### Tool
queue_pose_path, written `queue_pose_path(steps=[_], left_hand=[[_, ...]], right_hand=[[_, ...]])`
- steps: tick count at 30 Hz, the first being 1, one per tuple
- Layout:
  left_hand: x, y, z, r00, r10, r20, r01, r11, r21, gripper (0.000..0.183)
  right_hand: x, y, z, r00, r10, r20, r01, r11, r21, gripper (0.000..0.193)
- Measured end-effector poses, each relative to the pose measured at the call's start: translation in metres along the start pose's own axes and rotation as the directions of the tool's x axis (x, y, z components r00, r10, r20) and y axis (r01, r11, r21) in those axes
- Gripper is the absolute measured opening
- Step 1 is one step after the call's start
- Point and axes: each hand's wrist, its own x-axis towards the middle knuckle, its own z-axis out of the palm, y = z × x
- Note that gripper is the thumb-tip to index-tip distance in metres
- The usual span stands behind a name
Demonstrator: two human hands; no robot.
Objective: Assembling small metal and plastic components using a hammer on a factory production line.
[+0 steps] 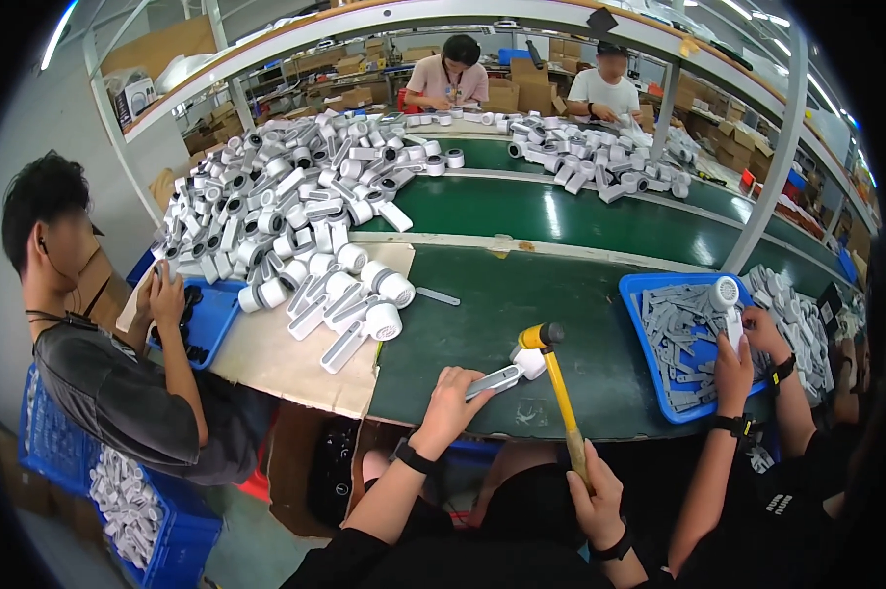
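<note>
My left hand (449, 404) is closed round the handle end of a white handheld fan (500, 379) with a grey strip along its handle. The fan lies low over the dark green tabletop, its round head pointing right. My right hand (596, 499) grips the wooden end of a mallet (562, 388) with a yellow shaft and a yellow-and-black head. The mallet's head stands at the fan's round head and partly covers it; whether the two touch I cannot tell. Several more white fans (350, 304) lie on cardboard left of my left hand.
A large heap of fans (276, 187) covers the bench's far left. To the right, a blue tray (649, 393) holds grey strips beside a co-worker's hands with a fan. Another co-worker (109, 344) sits at left. One grey strip (438, 295) lies mid-table; a metal post (772, 157) rises at right.
</note>
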Motion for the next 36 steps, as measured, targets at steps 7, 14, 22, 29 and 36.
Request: queue_pose_path(steps=[7,14,22,29,36], left_hand=[[-0.002,-0.008,0.004,0.999,0.036,-0.03,-0.037,0.999,-0.017,0.024],[-0.003,-0.008,0.006,0.996,0.063,-0.056,-0.065,0.998,-0.022,0.027],[-0.017,-0.014,-0.005,0.995,-0.023,-0.102,0.028,0.998,0.049,0.033],[-0.028,-0.017,-0.009,0.985,-0.076,-0.157,0.091,0.991,0.095,0.031],[-0.031,-0.017,-0.009,0.983,-0.15,-0.107,0.163,0.979,0.122,0.033]], right_hand=[[0.002,-0.012,-0.013,0.98,0.047,0.192,-0.019,0.989,-0.145,0.051],[0.003,-0.006,-0.008,0.966,0.091,0.241,-0.047,0.982,-0.181,0.05],[0.002,-0.01,-0.007,0.973,0.051,0.227,-0.018,0.99,-0.143,0.053],[0.002,-0.021,0.002,0.985,-0.089,0.15,0.098,0.994,-0.055,0.052],[0.006,-0.025,0.005,0.968,-0.073,0.241,0.094,0.992,-0.08,0.05]])
